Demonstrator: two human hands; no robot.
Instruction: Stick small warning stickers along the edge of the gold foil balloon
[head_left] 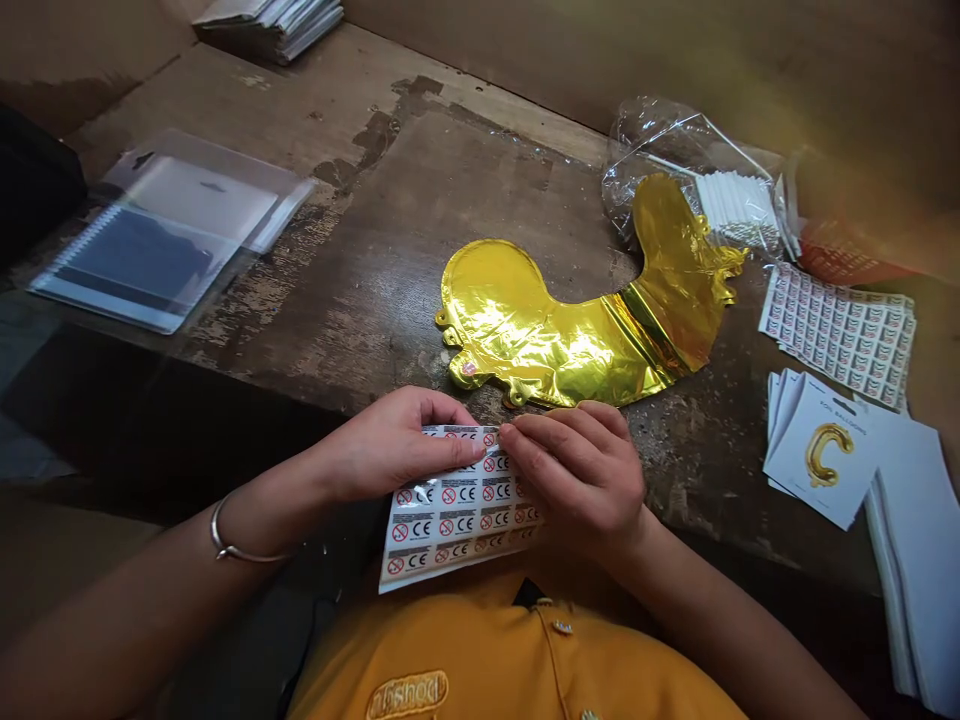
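Note:
My left hand (397,445) grips the top edge of a white sheet of warning stickers (457,520), which bear CE marks and red prohibition signs. My right hand (577,480) pinches the same edge with its fingertips, close to my left fingers. My fingers hide the sheet's upper rows. Just beyond both hands lies a flat gold foil balloon (570,330), curved like a letter, its lower edge almost touching my right hand. A small sticker (469,368) seems to sit on its left end.
A worn wooden table (390,290) stretches ahead. To the right lie a stack of sticker sheets (840,335), printed balloon cards (821,450) and a plastic bag with white sticks (739,210). Clear plastic sleeves (169,235) lie left; a paper stack (270,25) stands behind.

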